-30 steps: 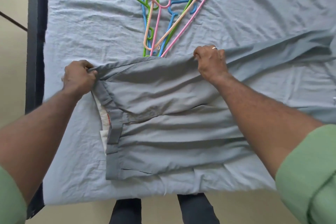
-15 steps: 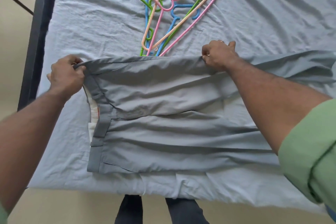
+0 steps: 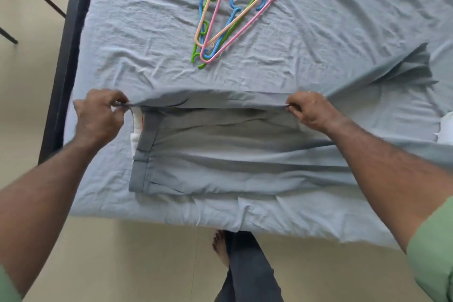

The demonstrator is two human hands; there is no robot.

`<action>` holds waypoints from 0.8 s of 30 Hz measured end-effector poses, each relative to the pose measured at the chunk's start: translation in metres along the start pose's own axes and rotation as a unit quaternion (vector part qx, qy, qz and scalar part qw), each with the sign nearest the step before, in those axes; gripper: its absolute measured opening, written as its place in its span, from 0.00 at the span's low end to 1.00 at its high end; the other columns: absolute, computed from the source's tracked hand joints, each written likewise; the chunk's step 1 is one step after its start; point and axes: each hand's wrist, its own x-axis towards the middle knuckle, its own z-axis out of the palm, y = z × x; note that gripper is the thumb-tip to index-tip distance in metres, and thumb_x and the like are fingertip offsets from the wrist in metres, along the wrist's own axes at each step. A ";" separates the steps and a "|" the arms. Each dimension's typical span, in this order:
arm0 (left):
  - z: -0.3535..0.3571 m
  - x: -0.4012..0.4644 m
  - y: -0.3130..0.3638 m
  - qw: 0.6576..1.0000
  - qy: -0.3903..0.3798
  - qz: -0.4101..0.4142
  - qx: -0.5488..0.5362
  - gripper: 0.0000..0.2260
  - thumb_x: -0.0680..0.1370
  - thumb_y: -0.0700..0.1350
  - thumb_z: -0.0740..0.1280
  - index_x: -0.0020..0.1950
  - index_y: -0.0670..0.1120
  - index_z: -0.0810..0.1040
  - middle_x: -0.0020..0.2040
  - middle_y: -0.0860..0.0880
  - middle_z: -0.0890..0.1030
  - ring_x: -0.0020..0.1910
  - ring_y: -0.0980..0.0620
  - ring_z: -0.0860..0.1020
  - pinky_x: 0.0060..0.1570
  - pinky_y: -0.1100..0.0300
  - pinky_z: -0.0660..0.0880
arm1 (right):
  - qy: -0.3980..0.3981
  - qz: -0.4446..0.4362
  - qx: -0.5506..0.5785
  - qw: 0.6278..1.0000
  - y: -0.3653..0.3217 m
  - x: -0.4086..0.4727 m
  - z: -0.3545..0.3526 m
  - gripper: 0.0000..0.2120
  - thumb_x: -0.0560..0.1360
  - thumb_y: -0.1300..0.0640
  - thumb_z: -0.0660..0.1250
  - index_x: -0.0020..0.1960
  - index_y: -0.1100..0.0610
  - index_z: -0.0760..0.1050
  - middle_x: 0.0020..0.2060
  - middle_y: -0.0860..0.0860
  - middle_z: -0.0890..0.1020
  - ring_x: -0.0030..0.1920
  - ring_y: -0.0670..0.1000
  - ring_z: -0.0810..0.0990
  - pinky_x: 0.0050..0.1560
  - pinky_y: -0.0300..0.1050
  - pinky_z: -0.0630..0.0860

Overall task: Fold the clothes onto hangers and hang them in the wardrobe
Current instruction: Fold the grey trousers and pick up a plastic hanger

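On the bed (image 3: pixel 147 32), two hands pinch one pair of trousers (image 3: pixel 232 154) near five hangers (image 3: pixel 232 7).

The person is drawing both hands further apart along the far edge of the grey trousers (image 3: pixel 245 154), the left hand (image 3: pixel 99 117) sliding out past the waistband corner and the right hand (image 3: pixel 311 111) travelling toward the legs. That top edge is pulling taut into a nearly straight line where it was sagging a moment ago, and the upper layer is lifting off the lower one so a shadowed gap is opening between them. The white lining at the waistband is showing more, and the trouser leg end is rising into view at the far right.
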 end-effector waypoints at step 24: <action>0.089 -0.197 -0.038 0.963 -0.102 0.104 0.225 0.12 0.68 0.46 0.80 0.48 0.51 0.82 0.47 0.49 0.80 0.51 0.43 0.74 0.48 0.47 0.63 | 0.003 -0.032 -0.119 0.992 -0.054 -0.196 0.129 0.08 0.76 0.52 0.68 0.45 0.57 0.76 0.41 0.54 0.77 0.39 0.61 0.80 0.33 0.54 0.78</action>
